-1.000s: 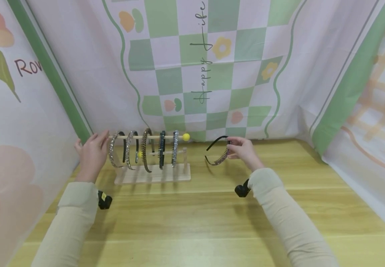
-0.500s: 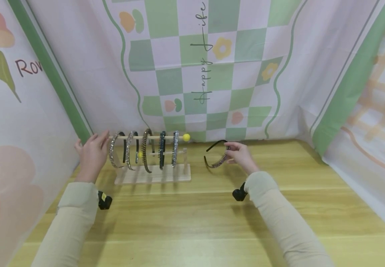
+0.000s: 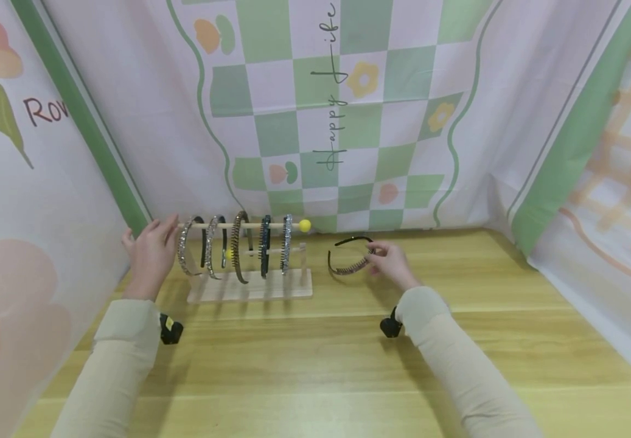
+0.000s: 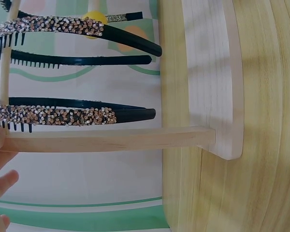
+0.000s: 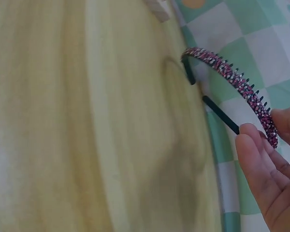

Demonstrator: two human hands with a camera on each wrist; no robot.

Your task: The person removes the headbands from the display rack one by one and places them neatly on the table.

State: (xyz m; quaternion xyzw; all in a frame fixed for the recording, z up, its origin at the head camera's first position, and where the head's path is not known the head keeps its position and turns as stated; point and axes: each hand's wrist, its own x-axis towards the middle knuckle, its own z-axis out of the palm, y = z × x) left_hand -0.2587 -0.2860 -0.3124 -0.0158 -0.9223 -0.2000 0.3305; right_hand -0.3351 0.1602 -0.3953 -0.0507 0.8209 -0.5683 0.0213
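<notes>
My right hand [image 3: 394, 264] pinches a headband [image 5: 232, 75] between thumb and fingers. Pink and silver stones cover the band, which has comb teeth and black ends that point left. It is held above the wooden table, to the right of a pale wooden headband stand [image 3: 249, 292]. At the stand's left end, my left hand [image 3: 151, 258] holds the top of the upright post [image 4: 111, 140]. Several headbands hang along the upper rod: silver stone-covered ones, a brown toothed headband [image 3: 237, 249] in the middle, and a dark headband [image 3: 264, 246] near the right.
A yellow ball [image 3: 305, 225] caps the upper rod's right end. Another yellow ball [image 4: 94, 23] caps the lower rod. Printed cloth walls [image 3: 315, 79] rise behind and at both sides of the wooden table [image 3: 293, 365].
My right hand has moved slightly left and down with the headband, which has turned so that its open ends face more to the back left. The left hand has stayed on the stand.
</notes>
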